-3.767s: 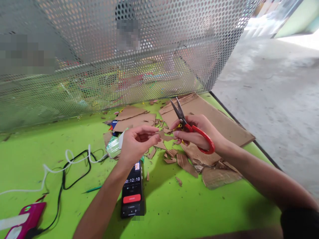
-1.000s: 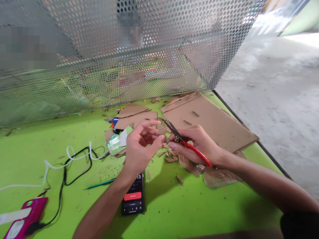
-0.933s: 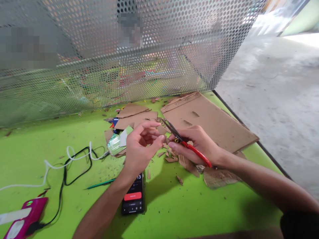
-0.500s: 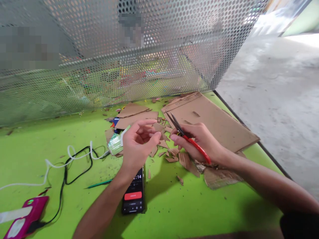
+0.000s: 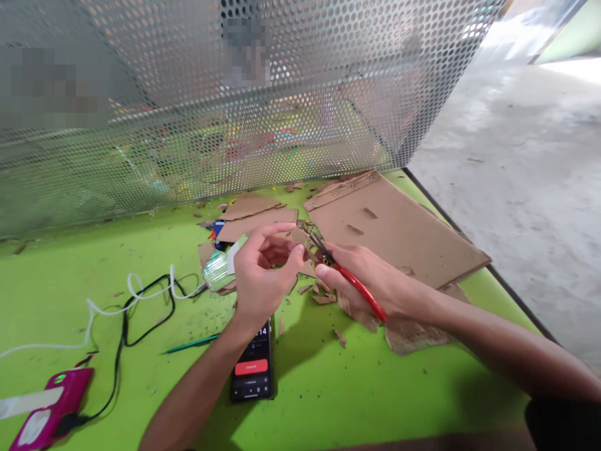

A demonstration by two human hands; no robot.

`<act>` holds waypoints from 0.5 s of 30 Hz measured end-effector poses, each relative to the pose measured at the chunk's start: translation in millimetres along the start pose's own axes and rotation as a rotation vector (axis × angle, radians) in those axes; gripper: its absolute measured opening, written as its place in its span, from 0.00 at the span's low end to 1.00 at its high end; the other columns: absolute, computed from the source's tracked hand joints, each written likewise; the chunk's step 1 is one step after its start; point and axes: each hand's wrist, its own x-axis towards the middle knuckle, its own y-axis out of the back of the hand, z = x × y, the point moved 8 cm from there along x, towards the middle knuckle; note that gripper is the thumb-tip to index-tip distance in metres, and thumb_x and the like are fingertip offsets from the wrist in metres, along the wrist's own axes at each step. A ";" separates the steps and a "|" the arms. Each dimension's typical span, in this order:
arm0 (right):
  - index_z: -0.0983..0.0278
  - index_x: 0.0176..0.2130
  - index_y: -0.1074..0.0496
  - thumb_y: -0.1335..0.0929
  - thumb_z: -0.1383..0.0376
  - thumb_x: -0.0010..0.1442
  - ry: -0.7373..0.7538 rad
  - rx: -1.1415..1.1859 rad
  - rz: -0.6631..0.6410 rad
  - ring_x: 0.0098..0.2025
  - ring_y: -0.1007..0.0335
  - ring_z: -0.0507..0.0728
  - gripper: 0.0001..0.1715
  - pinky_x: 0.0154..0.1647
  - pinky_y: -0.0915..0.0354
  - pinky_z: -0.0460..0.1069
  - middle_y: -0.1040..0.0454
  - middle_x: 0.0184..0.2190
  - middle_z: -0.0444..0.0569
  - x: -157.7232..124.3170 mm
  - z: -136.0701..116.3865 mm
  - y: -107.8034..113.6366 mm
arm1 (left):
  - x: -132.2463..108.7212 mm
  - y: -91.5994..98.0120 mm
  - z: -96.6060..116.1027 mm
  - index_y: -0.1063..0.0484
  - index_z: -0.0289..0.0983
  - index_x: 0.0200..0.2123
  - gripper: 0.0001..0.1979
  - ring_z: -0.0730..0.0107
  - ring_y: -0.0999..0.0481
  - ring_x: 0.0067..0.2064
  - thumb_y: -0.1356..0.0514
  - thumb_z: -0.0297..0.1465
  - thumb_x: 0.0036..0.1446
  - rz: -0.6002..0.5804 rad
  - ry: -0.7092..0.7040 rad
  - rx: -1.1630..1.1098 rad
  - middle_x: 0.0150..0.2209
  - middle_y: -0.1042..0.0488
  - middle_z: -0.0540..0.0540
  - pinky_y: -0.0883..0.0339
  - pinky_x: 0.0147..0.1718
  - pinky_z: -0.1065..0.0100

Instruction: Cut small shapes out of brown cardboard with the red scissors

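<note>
My right hand [image 5: 370, 282] grips red-handled scissors [image 5: 350, 283], whose dark blades point up and left toward my other hand. My left hand [image 5: 260, 272] pinches a small brown cardboard piece [image 5: 298, 237] between thumb and fingers, right at the blade tips. Both hands hover just above the green table [image 5: 117, 250], over a scatter of cardboard scraps [image 5: 323, 298].
A large cardboard sheet [image 5: 399, 232] lies at the right, smaller sheets [image 5: 256, 219] behind the hands. A phone [image 5: 252, 369] showing a timer lies under my left wrist. Black and white cables [image 5: 136, 304], a pink device [image 5: 47, 413] and a perforated metal screen [image 5: 188, 106] are nearby.
The scissors swung down from pointing upward to meet the cardboard piece in my left hand. The blades, apart half a second ago, now look closed at the piece.
</note>
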 end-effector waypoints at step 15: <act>0.63 0.39 0.34 0.42 0.46 0.76 0.011 -0.084 -0.031 0.28 0.33 0.54 0.26 0.31 0.41 0.49 0.26 0.32 0.48 0.9 -0.8 -3.7 | -5.8 -10.8 -2.1 0.23 0.39 0.44 0.15 0.75 0.19 0.30 0.32 0.24 0.53 -0.069 -0.001 0.047 0.30 0.20 0.53 0.22 0.31 0.76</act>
